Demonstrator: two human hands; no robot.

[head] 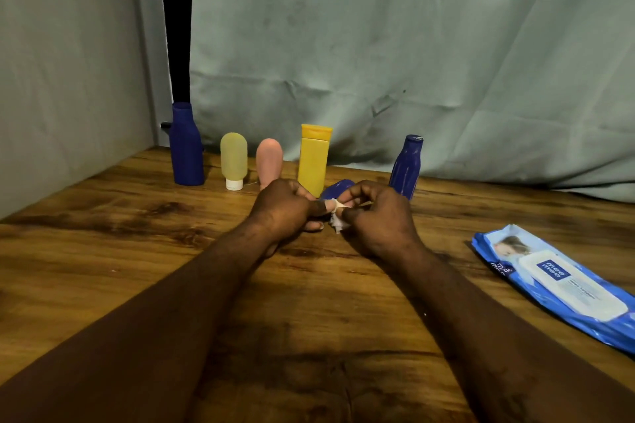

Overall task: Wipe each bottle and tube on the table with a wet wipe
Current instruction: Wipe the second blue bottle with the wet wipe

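My left hand [287, 206] and my right hand [374, 213] meet above the middle of the table, both pinching a small crumpled white wet wipe [338, 218] between their fingers. Behind the hands a small blue item [336, 188] lies partly hidden. Along the back stand a tall dark blue bottle [186, 148], a pale yellow tube [233, 160] on its white cap, a pink tube [269, 160], a yellow bottle [314, 158] and a smaller blue bottle [407, 166].
A blue pack of wet wipes [563, 285] lies flat at the right edge of the wooden table [137, 251]. A grey-green cloth [378, 62] hangs behind the table, and a grey wall closes the left side.
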